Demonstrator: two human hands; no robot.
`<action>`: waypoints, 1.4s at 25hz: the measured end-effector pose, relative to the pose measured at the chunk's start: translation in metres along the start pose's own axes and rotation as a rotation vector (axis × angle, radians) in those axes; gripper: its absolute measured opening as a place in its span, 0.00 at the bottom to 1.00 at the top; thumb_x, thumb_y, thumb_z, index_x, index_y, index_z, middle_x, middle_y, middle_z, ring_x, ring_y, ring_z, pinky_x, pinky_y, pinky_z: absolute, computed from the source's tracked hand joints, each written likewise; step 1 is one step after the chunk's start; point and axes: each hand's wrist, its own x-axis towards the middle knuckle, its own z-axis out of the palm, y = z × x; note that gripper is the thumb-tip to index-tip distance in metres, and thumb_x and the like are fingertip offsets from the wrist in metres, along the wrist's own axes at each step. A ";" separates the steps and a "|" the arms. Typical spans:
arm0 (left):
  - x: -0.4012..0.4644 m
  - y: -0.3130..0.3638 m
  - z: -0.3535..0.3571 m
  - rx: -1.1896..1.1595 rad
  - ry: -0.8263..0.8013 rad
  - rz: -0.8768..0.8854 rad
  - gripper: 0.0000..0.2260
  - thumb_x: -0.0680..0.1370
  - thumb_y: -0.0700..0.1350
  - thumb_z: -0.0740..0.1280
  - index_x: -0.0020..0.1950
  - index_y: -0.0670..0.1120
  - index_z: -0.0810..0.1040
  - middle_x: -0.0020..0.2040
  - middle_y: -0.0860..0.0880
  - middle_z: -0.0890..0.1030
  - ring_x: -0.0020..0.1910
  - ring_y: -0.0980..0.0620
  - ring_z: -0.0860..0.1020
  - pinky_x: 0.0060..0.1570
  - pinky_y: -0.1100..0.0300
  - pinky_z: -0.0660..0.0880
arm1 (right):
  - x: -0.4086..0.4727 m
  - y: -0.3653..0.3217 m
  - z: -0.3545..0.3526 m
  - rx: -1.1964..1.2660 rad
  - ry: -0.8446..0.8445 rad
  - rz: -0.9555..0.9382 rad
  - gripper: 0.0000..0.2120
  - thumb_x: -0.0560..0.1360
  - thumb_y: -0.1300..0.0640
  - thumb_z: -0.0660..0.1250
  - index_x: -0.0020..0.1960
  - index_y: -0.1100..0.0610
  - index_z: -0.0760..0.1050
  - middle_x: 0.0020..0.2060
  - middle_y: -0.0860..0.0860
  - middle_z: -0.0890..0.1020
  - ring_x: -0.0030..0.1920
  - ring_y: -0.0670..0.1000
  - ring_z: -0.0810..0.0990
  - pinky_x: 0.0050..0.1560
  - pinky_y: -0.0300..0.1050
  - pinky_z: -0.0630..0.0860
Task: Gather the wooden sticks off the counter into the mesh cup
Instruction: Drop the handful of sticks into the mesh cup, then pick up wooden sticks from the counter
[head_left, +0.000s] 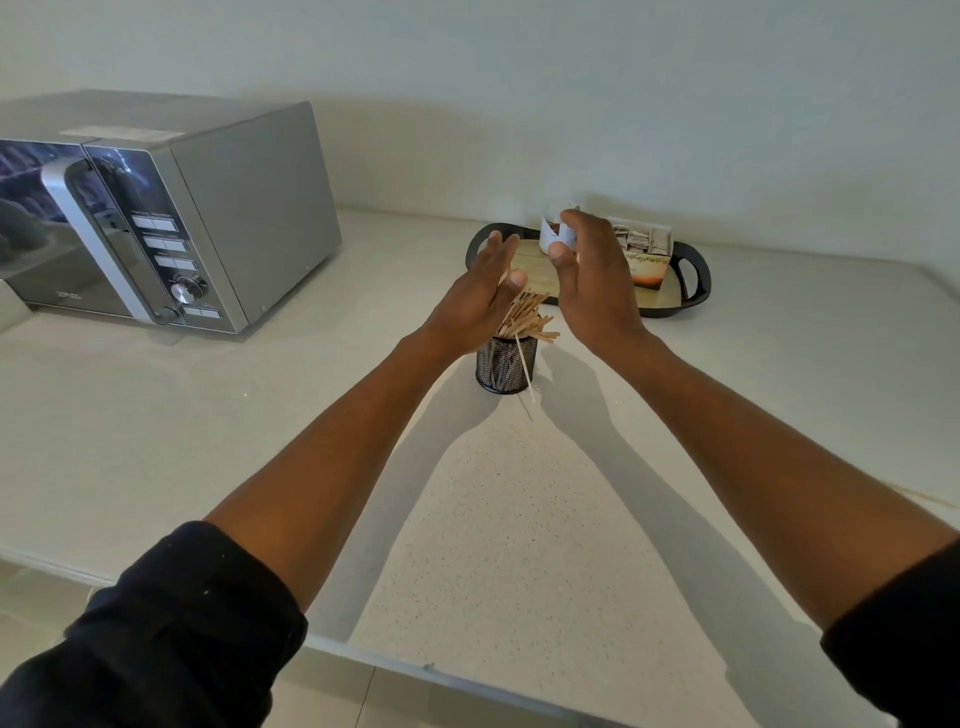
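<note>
A black mesh cup (500, 368) stands on the pale counter (519, 519), mid-frame. A bundle of wooden sticks (527, 317) fans out of its top. One stick (524, 370) leans outside the cup's right side, its lower end on the counter. My left hand (480, 296) hovers just left of the stick tops, fingers straight and spread, holding nothing. My right hand (595, 283) hangs to the right of the sticks, fingers loosely bent, also holding nothing. Both hands flank the bundle with a gap between them.
A black tray (693, 291) with a paper cup (551, 234) and a box of sachets (644, 249) sits behind the hands. A silver microwave (171, 218) stands at the left. The counter's front edge (457, 670) runs across the lower frame.
</note>
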 end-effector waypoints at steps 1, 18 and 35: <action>-0.001 0.000 0.004 -0.047 -0.011 0.000 0.30 0.81 0.59 0.47 0.80 0.46 0.49 0.80 0.44 0.46 0.79 0.48 0.45 0.72 0.57 0.49 | -0.006 0.002 -0.001 0.007 0.027 0.011 0.21 0.82 0.49 0.55 0.68 0.60 0.69 0.62 0.57 0.75 0.60 0.55 0.75 0.58 0.51 0.74; -0.056 -0.010 0.017 -0.112 0.709 -0.083 0.20 0.83 0.49 0.52 0.72 0.41 0.64 0.69 0.40 0.66 0.68 0.50 0.67 0.67 0.58 0.66 | -0.117 0.007 0.031 0.032 -0.347 0.539 0.15 0.75 0.47 0.69 0.55 0.57 0.74 0.47 0.51 0.79 0.47 0.49 0.77 0.46 0.43 0.74; -0.087 -0.038 0.062 0.570 0.047 -0.279 0.04 0.74 0.42 0.70 0.44 0.51 0.82 0.46 0.49 0.78 0.43 0.48 0.75 0.41 0.56 0.70 | -0.140 0.026 0.012 -0.087 -0.436 0.398 0.12 0.75 0.57 0.68 0.58 0.55 0.78 0.53 0.53 0.82 0.53 0.52 0.80 0.54 0.44 0.76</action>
